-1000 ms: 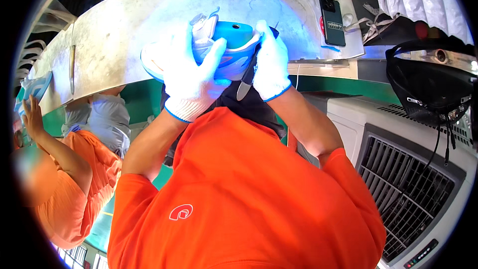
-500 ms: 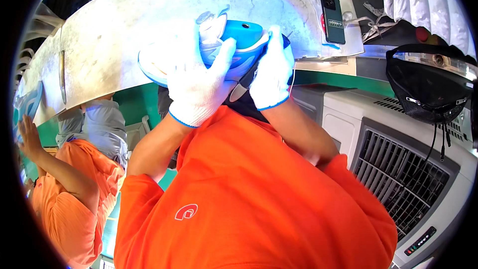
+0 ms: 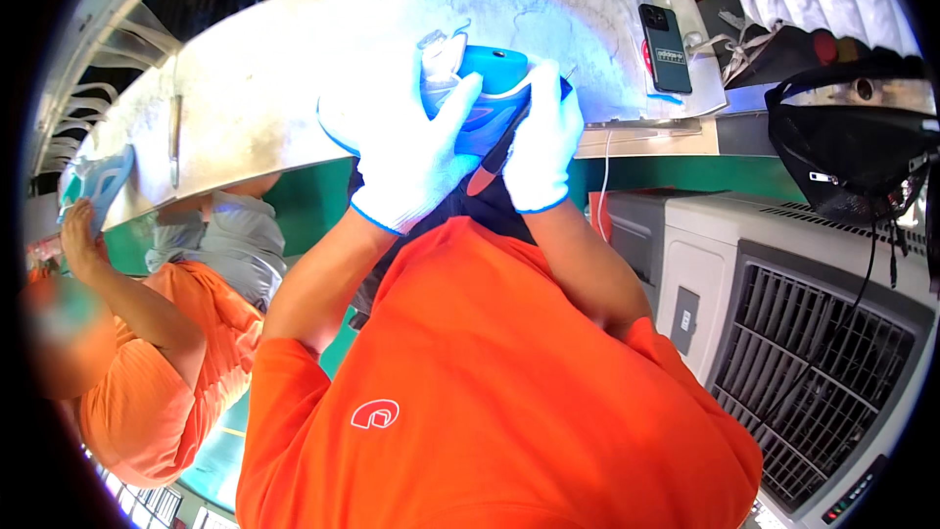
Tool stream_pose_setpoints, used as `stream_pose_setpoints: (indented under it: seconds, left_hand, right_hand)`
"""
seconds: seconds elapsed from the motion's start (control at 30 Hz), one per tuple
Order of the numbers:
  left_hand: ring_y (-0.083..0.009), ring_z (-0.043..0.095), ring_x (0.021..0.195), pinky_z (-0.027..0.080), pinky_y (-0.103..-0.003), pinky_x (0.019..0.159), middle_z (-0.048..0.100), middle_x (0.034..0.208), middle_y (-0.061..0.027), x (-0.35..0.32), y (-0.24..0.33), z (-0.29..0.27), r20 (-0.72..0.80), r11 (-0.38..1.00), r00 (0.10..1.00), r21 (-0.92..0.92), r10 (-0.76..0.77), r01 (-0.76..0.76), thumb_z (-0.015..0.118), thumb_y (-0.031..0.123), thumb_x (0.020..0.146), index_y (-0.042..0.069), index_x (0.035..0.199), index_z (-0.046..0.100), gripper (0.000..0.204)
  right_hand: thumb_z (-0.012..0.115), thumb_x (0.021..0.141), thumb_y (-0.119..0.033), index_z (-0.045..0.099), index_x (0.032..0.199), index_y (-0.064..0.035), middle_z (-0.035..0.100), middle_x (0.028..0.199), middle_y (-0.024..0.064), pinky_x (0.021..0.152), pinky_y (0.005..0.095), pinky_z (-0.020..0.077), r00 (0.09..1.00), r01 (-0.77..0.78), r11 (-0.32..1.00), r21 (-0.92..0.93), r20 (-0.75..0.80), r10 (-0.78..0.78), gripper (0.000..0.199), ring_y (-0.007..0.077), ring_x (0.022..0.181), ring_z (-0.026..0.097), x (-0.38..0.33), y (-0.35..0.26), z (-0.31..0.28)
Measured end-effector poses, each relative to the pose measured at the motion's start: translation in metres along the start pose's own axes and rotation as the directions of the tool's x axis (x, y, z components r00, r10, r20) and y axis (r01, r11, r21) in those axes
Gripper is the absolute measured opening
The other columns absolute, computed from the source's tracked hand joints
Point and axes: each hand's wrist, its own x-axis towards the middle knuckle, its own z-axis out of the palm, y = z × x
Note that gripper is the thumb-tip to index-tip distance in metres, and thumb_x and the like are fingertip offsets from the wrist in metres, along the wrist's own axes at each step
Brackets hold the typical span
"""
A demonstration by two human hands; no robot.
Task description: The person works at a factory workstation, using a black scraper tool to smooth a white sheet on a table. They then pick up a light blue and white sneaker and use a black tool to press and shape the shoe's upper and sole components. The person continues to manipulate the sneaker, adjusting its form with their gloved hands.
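Note:
Blue-white light falls on a shoe (image 3: 477, 120) with a blue shoe last (image 3: 494, 67) inside it, held over the front edge of the worktable. My left hand (image 3: 411, 142), in a white knit glove, is closed round the shoe's left part, its thumb lying along the near side. My right hand (image 3: 544, 142), gloved alike, grips a slim dark tool (image 3: 497, 159) with a reddish, rounded lower end, slanting along the right end of the shoe. Glare washes out the fingertips, and the tool's working tip cannot be made out.
A pale worktable (image 3: 264, 88) curves across the front. A dark phone (image 3: 666, 49) lies on its right part, a thin rod (image 3: 175, 142) on its left. At far left a co-worker's hand (image 3: 80, 230) holds a light-blue shoe (image 3: 98, 186). An air cooler (image 3: 813, 333) and black bag (image 3: 842, 127) stand right.
The view has shifted, so the table and shoe sit farther right. The tool's lower end has turned, showing reddish instead of grey. Both hands keep their hold. The co-worker's hand has shifted.

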Motion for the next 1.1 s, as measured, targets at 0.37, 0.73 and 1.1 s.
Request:
stream_pose_setpoints:
  seconds: [0.37,0.73,1.1]
  left_hand:
    - [-0.0509,0.053,0.149,0.038,-0.071,0.115,0.047,0.168,-0.0264,0.005,0.007,-0.004,0.071,0.996,0.994,0.052,-0.082,0.078,0.1,0.032,0.06,0.028,0.147,0.069,0.092]
    - [-0.0504,0.056,0.145,0.049,-0.063,0.11,0.05,0.164,-0.0266,0.009,0.012,-0.007,0.077,0.997,0.994,-0.012,-0.076,0.077,0.098,0.024,0.059,0.02,0.144,0.07,0.089]
    - [-0.0521,0.058,0.141,0.049,-0.061,0.111,0.053,0.159,-0.0293,0.01,0.008,-0.008,0.068,0.999,0.997,0.019,-0.038,0.036,0.1,0.028,0.059,0.022,0.143,0.073,0.089]
  right_hand:
    - [0.06,0.113,-0.058,0.063,0.096,-0.0115,0.066,0.08,0.0072,0.06,0.0386,0.0543,0.988,-0.088,0.803,0.59,0.154,-0.005,0.05,0.0197,0.061,0.06,0.071,-0.048,-0.047]
    - [0.059,0.116,-0.049,0.071,0.101,-0.0064,0.07,0.08,0.0071,0.055,0.0295,0.0502,0.805,-0.121,0.909,0.399,0.575,-0.145,0.047,0.0142,0.058,0.06,0.1,-0.048,0.024]
    - [0.067,0.113,-0.037,0.073,0.106,-0.0041,0.072,0.082,0.0057,0.052,0.0257,0.048,0.91,0.112,0.978,0.175,0.378,-0.171,0.034,0.0097,0.058,0.06,0.107,-0.075,-0.013]
